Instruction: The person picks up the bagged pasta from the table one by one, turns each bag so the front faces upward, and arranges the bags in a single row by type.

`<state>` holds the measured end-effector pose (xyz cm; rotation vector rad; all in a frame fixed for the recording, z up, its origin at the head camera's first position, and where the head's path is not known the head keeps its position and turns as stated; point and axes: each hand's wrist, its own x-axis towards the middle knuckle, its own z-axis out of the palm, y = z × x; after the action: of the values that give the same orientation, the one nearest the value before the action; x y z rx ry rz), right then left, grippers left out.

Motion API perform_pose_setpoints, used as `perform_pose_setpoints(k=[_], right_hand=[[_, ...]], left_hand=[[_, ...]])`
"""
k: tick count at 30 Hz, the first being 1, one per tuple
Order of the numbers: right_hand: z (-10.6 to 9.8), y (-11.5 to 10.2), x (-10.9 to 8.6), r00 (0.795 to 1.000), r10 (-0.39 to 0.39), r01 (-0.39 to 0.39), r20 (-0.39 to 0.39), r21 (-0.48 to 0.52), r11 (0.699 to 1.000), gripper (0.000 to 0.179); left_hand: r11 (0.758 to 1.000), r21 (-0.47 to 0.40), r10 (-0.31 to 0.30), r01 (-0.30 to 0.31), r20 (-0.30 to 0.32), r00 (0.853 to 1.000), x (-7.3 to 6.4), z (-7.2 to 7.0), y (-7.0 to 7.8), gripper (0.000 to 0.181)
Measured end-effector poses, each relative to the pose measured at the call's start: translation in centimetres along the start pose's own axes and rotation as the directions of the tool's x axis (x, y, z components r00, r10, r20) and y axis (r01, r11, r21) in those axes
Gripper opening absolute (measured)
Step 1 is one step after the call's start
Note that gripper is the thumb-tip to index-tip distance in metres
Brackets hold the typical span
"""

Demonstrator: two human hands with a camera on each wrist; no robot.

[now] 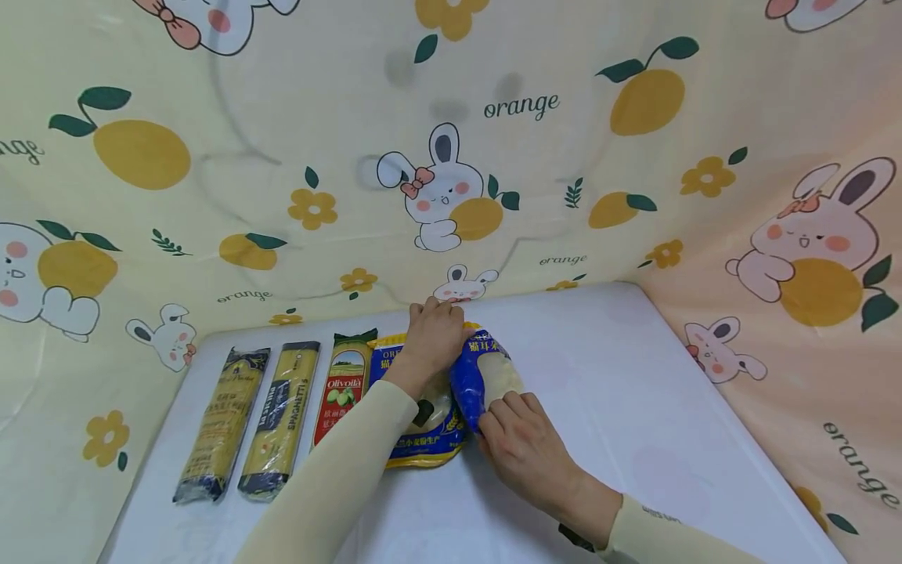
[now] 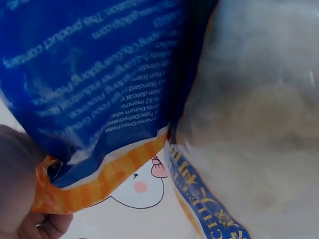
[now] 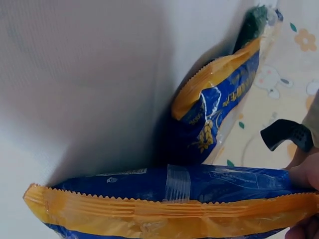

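Both hands hold a blue bag [image 1: 502,374] of pasta with a clear window and an orange edge, tilted up over the table. My left hand [image 1: 435,333] pinches its orange top edge; in the left wrist view its printed blue back [image 2: 99,74] faces the camera. At the lower end, my right hand [image 1: 524,442] grips the bag, and the right wrist view shows the orange serrated seal [image 3: 149,211]. A second, similar orecchiette bag [image 1: 426,453] lies just left of it, partly hidden by the left arm.
To the left lie a red Olivoilà pasta pack [image 1: 345,384] with a green top, a spaghetti pack [image 1: 282,423], and another long pasta pack [image 1: 221,427], roughly side by side. A white table [image 1: 634,439] carries them. A bunny-and-orange patterned cloth [image 1: 338,117] hangs behind and beside it.
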<state>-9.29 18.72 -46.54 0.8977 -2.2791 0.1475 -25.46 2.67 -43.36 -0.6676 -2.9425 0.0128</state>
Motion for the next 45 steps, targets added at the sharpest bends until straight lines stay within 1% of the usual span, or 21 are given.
perform_pose_setpoints(k=[4,7,13,15,17,22,26,28,29,32,35,39,43,45], right_hand=[[0.2,-0.2,-0.1,1.000,-0.007,0.007,-0.009,0.004,1.000,0.018],[0.1,-0.3,-0.1,1.000,-0.014,0.014,-0.001,0.002,1.000,0.021],[-0.6,-0.1,0.0,0.999,-0.014,0.014,0.040,0.004,1.000,0.050],[-1.1,0.3,0.1,0.999,0.003,-0.003,0.045,0.005,1.000,0.054],[-1.4,0.7,0.2,0.999,0.024,-0.024,0.041,-0.002,1.000,0.056],[-1.6,2.3,0.2,0.997,0.077,-0.075,0.031,-0.050,0.996,0.052],[-0.9,3.7,-0.7,0.992,0.117,-0.111,0.056,-0.094,0.989,0.038],[-0.5,4.5,-1.5,0.985,0.148,-0.135,0.092,-0.129,0.982,0.032],[-0.3,4.8,-2.0,0.980,0.166,-0.148,0.113,-0.150,0.978,0.032],[0.2,5.6,-3.6,0.959,0.219,-0.180,0.179,-0.211,0.961,0.040],[0.5,6.1,-4.9,0.940,0.257,-0.203,0.227,-0.236,0.950,0.048],[1.1,6.3,-5.6,0.922,0.283,-0.229,0.264,-0.217,0.949,0.047],[1.4,5.9,-5.4,0.900,0.318,-0.288,0.298,-0.143,0.947,0.037],[1.5,5.6,-5.1,0.883,0.338,-0.320,0.325,-0.108,0.941,0.032]], left_hand=[[1.000,0.018,0.025,-0.025,-0.024,0.999,-0.1,0.2,0.0,0.034],[0.999,0.018,0.036,-0.035,-0.031,0.999,-0.2,0.4,0.0,0.032],[0.999,0.024,0.037,-0.037,0.000,0.999,-0.3,0.9,-0.3,0.033],[0.999,0.026,0.035,-0.036,0.011,0.999,-0.3,1.1,-0.4,0.033],[0.999,0.024,0.034,-0.034,0.009,0.999,-0.4,1.1,-0.5,0.033],[0.999,0.001,0.032,-0.032,0.003,0.999,-0.6,1.1,-0.8,0.032],[1.000,-0.016,0.026,-0.026,0.012,1.000,-0.8,1.2,-1.0,0.031],[0.999,-0.024,0.024,-0.024,0.013,1.000,-0.9,1.2,-1.0,0.029],[0.999,-0.026,0.024,-0.024,0.013,1.000,-1.0,1.2,-1.0,0.029],[0.999,-0.035,0.020,-0.020,0.014,1.000,-1.1,1.2,-1.0,0.028],[0.999,-0.040,0.009,-0.008,0.022,1.000,-1.1,1.2,-1.0,0.029],[1.000,-0.021,-0.005,0.005,0.014,1.000,-1.1,1.1,-1.0,0.032],[1.000,-0.016,-0.005,0.005,0.000,1.000,-1.1,1.0,-0.9,0.035],[1.000,-0.019,-0.007,0.007,-0.004,1.000,-1.2,0.9,-0.9,0.035]])
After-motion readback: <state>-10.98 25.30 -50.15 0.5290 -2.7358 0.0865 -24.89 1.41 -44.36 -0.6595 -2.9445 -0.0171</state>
